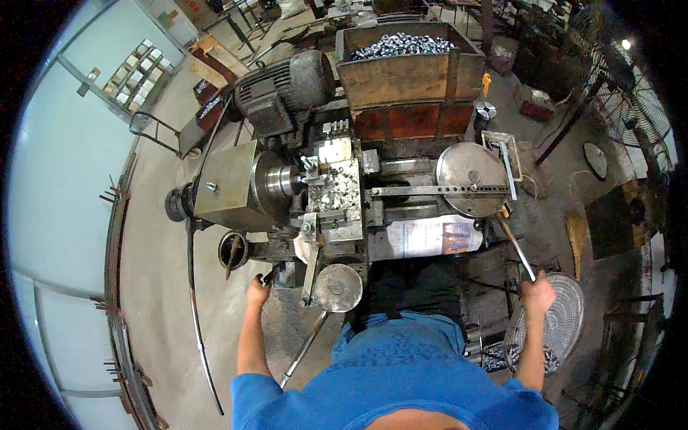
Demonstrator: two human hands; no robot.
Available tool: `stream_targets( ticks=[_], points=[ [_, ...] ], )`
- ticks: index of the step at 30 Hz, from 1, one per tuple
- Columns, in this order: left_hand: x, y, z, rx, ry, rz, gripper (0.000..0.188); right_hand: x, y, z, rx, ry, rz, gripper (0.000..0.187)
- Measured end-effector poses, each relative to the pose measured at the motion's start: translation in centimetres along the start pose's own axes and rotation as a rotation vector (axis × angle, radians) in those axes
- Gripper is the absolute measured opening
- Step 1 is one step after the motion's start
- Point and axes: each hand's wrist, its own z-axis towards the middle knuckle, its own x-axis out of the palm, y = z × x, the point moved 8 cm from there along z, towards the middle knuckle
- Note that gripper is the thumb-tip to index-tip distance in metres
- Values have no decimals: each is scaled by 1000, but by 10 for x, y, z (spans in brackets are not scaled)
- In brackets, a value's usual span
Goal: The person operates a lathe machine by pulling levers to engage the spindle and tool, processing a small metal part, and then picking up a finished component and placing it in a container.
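I stand at a small metal lathe. My right hand [538, 292] is wrapped round the lower end of a steel lever [517, 249], which slants down from a large round metal disc [459, 161]. My left hand [258, 289] closes on a short dark handle [270, 274] at the machine's near left edge. Between them lie the cross slide [344, 190], speckled with metal chips, and a smaller round disc [338, 288] with its own rod [304, 351]. The shiny chuck [279, 181] faces the tool post; any workpiece in it is too small to make out.
A wooden bin [408, 80] heaped with shiny metal parts stands behind the lathe. A motor [287, 86] sits at the back left. A small pot [233, 251] is left of the machine, a perforated round tray [562, 315] at the right. A fan [638, 115] stands far right.
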Motion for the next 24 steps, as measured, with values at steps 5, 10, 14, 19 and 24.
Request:
stream_targets(
  ticks=[5, 10, 14, 19, 24],
  points=[
    [10, -59, 18, 193, 54, 226, 38, 10, -33, 110, -138, -219, -254, 37],
    [81, 20, 0, -52, -381, 103, 39, -3, 27, 198, 39, -166, -297, 43],
    [84, 47, 11, 21, -21, 201, 37, 8, 52, 194, -49, -155, -262, 45],
    [43, -28, 13, 37, 157, 252, 40, -58, 120, 135, -426, -270, 17, 54],
    [48, 17, 3, 39, 313, -191, 37, -144, 320, 36, -982, -199, 623, 47]
  ],
)
